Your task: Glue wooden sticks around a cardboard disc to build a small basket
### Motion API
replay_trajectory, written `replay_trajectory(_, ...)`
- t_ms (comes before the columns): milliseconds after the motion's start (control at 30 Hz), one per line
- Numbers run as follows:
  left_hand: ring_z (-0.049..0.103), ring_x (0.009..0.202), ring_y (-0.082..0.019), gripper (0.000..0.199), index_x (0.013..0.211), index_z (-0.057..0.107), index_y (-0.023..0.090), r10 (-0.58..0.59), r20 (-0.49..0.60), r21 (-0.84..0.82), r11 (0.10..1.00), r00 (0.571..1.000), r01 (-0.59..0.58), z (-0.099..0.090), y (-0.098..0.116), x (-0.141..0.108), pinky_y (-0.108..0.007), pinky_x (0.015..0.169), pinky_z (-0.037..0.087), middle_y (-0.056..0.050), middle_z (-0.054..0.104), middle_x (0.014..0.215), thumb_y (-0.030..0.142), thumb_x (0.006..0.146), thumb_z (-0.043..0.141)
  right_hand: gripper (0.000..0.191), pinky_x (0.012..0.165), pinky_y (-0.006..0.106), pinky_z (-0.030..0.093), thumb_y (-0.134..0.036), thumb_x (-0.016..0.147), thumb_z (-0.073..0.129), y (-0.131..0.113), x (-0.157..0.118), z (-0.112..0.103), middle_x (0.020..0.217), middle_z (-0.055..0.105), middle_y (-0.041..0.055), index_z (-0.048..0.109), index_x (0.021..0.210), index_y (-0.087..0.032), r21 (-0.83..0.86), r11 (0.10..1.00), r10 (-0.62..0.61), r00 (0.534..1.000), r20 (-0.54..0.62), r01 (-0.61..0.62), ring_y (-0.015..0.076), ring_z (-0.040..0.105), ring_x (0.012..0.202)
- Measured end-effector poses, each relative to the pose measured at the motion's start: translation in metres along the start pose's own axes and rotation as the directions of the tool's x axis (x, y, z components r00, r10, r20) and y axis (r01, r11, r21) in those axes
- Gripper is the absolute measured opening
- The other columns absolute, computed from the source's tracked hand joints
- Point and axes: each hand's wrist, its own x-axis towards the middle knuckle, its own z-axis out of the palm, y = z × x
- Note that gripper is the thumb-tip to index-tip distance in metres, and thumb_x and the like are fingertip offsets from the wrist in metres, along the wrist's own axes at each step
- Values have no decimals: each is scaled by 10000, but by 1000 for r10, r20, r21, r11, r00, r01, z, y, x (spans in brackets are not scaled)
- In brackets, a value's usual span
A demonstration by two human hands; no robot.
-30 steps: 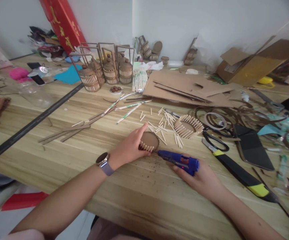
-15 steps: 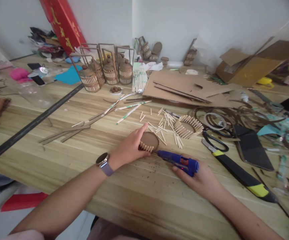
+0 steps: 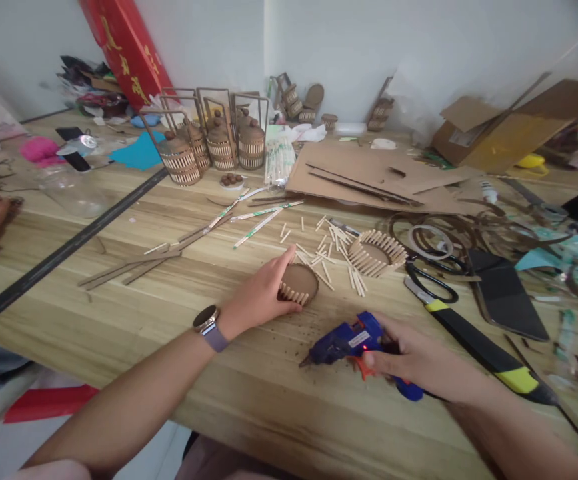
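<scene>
Your left hand (image 3: 263, 291) grips the cardboard disc (image 3: 301, 281) by its left edge, likely to steady it mid-table (image 3: 249, 393); your right hand (image 3: 411, 353) clasps the glue gun (image 3: 346, 341), nearer and rightward, tip apparently angled clear. Short sticks (image 3: 339, 239) lie beyond, seemingly within easy reach.

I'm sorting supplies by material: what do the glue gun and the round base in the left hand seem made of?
Glue gun: probably plastic, smooth, its molded-looking body mostly blue. Round base: likely cardboard, matte brown like the sheet behind, though wood is possible.
</scene>
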Motion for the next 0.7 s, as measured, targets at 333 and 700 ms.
replay_trajectory(333,334,1420,-339,1100,1533,94,265,-15,8,-19,1000,1000,16,0,1,0,-517,1146,320,-152,377,1517,227,709,822,334,583,261,422,-485,918,501,-17,5,-9,744,669,33,612,769,-208,-597,802,3,999,-48,-31,175,599,657)
replay_trajectory(700,362,1406,-332,1128,1535,81,277,-7,-1,-11,1000,1000,7,1,1,1,-516,1146,334,-145,341,1542,229,695,833,92,617,226,381,-123,837,538,-46,73,-9,817,697,33,581,868,-198,-786,604,-103,965,-241,-131,163,622,730)
